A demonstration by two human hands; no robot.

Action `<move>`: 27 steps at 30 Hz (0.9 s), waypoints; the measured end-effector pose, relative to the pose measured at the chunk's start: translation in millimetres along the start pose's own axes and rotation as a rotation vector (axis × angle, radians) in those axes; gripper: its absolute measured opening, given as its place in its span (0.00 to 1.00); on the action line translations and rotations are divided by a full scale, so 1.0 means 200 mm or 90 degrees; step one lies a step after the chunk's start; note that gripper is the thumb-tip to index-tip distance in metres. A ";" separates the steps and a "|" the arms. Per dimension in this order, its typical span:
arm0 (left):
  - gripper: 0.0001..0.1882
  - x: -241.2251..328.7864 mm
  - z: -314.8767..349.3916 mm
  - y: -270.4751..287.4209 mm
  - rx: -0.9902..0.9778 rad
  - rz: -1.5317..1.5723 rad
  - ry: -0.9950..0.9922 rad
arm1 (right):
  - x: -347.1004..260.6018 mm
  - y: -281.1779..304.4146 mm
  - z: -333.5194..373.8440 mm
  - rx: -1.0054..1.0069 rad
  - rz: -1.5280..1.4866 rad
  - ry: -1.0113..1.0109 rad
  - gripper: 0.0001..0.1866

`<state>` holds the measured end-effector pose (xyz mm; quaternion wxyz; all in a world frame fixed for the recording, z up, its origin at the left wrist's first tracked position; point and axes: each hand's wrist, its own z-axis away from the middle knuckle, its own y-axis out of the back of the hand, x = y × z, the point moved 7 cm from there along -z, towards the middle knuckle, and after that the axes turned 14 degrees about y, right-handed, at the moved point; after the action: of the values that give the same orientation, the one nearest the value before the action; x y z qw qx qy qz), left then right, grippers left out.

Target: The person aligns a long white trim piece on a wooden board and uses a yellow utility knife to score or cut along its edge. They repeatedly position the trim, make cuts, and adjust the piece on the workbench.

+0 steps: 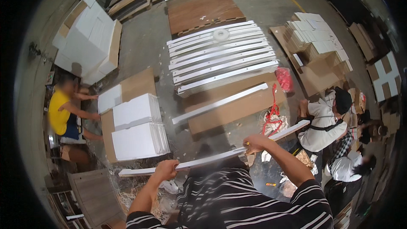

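A long, narrow white strip [212, 160] spans the space in front of my body, its left end slightly lower than its right. My left hand [166, 169] is closed round it toward the left end. Further right, my right hand [257, 143] grips the same strip. Beyond it, a single white strip [220, 103] lies on a brown cardboard sheet [237, 112]. Several stacked rows of similar white strips [224, 55] lie farther ahead, with a roll of clear tape [221, 35] on top.
Stacked white panels [135, 142] stand at left, beside a person in yellow [60, 109]. People in pale shirts [321, 121] work close by at right, near the strip's end. Red strapping [271, 114], a red bag [284, 79] and a cardboard stack [318, 38] are also right.
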<state>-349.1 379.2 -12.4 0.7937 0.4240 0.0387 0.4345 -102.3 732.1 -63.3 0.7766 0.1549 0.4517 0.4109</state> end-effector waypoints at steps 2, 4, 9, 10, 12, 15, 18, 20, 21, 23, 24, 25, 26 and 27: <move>0.14 -0.02 -0.09 0.04 -0.024 0.039 0.016 | 0.04 0.05 -0.04 -0.013 0.042 -0.022 0.27; 0.14 -0.08 -0.23 0.05 -0.130 0.053 0.080 | 0.05 0.16 -0.08 0.083 0.088 -0.039 0.25; 0.09 -0.13 -0.65 -0.01 -0.413 0.308 0.116 | 0.15 0.40 -0.24 0.373 0.199 0.049 0.21; 0.09 -0.12 -0.74 -0.02 -0.435 0.314 0.097 | 0.23 0.41 -0.30 0.398 0.183 0.066 0.21; 0.15 -0.13 -0.98 -0.06 -0.491 0.293 0.135 | 0.45 0.39 -0.52 0.370 0.223 0.054 0.24; 0.26 -0.21 -1.42 -0.05 -0.162 -0.034 0.065 | 0.84 0.28 -0.87 0.339 0.217 0.055 0.23; 0.34 -0.40 -1.83 -0.22 -0.025 -0.104 0.077 | 1.25 0.11 -1.26 0.319 0.231 0.069 0.20; 0.25 -0.54 -2.12 -0.34 0.107 -0.128 0.039 | 1.50 -0.03 -1.49 0.320 0.220 0.066 0.19; 0.22 -0.62 -2.28 -0.44 0.135 -0.146 0.078 | 1.63 -0.08 -1.61 0.322 0.215 0.061 0.19; 0.21 -0.74 -2.51 -0.62 0.200 -0.120 0.050 | 1.85 -0.19 -1.82 0.316 0.208 0.066 0.19; 0.26 -0.79 -2.63 -0.71 0.192 -0.099 0.047 | 1.95 -0.23 -1.92 0.311 0.208 0.077 0.19; 0.29 -0.82 -2.72 -0.79 0.206 -0.088 0.018 | 2.05 -0.26 -2.02 0.309 0.209 0.090 0.19; 0.31 -0.85 -2.81 -0.85 0.219 -0.077 -0.011 | 2.13 -0.29 -2.09 0.327 0.180 0.097 0.20; 0.33 -0.87 -2.87 -0.93 0.232 -0.064 -0.036 | 2.21 -0.33 -2.16 0.319 0.191 0.094 0.20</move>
<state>-582.1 571.7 -563.0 0.7253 0.5700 0.1157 0.3683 -316.2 978.6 -592.4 0.6098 0.3767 0.5662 0.4070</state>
